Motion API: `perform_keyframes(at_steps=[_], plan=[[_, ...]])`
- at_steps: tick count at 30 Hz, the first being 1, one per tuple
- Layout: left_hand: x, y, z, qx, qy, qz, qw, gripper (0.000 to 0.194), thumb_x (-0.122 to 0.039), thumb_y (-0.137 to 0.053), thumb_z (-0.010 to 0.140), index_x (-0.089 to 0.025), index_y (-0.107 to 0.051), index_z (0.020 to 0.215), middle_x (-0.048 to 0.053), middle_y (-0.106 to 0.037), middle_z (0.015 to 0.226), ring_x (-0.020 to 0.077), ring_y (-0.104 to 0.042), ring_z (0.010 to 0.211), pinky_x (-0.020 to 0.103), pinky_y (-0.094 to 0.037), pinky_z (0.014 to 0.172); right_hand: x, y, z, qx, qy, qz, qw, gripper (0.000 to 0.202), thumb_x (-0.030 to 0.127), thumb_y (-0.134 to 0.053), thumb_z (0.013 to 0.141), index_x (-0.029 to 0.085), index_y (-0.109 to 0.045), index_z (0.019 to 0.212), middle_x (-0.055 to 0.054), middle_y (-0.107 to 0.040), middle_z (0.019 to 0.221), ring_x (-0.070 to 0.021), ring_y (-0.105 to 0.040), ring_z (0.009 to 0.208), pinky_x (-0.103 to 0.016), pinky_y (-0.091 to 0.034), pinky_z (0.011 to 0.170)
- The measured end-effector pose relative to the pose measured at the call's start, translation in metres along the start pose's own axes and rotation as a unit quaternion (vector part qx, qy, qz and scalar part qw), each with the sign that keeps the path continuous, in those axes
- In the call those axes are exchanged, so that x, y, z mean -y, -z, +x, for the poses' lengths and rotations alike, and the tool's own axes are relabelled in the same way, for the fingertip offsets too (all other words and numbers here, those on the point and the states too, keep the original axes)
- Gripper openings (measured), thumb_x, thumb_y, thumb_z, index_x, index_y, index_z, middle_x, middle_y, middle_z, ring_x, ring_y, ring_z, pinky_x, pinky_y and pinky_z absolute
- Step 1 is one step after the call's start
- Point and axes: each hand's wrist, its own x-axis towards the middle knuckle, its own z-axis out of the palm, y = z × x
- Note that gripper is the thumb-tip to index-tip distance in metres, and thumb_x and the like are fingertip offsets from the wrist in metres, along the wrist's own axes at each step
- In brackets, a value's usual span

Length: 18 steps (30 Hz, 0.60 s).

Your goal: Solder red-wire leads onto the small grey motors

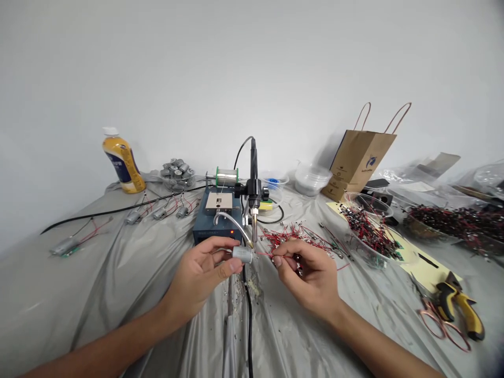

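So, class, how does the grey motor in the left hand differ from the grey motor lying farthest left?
The held motor is in the left hand, near the soldering iron; the far-left motor lies on the cloth.
The far-left motor trails red wires; the held motor has a single red wire at its end, held by the right hand.
Both are grey cylinders.

"What's that on the left?"
"A yellow bottle [124, 164] with a white cap [111, 130]. It stands up near the wall [252, 68]."
"And the brown bag [357, 163]?"
"It's made of paper, with a blue picture [371, 161] on it."
"What's beside it?"
"A pile of clear bowls [312, 179]."
"And at the front, on the right?"
"Pink scissors [427, 304], and black and yellow pliers [467, 311] right beside them."
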Motion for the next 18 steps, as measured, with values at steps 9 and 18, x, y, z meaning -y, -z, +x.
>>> perform_keyframes(at_steps=[9,18], plan=[[-0.0017,-0.0011,-0.001,-0.008,-0.014,0.01,1.0,0.031,-0.028,-0.087,0.073,-0.02,-0.072,0.098,0.0,-0.074,0.087,0.0131,-0.069,0.081,0.022,-0.059,0.074,-0.0006,0.0011,0.0,0.002,0.003,0.005,1.0,0.003,0.016,-0.064,0.086,0.018,-0.066,0.085,0.002,-0.05,0.061,-0.0081,-0.04,0.054,-0.022,-0.034,0.052],[-0.0038,-0.0017,-0.0014,-0.005,-0.014,0.014,1.0,0.032,-0.028,-0.087,0.073,-0.02,-0.071,0.099,0.001,-0.076,0.088,0.0146,-0.07,0.082,0.023,-0.058,0.075,0.0017,0.0005,0.0001,0.003,-0.015,0.0,1.0,0.005,0.021,-0.063,0.087,0.018,-0.066,0.084,0.002,-0.048,0.06,-0.0087,-0.04,0.054,-0.023,-0.033,0.051]])
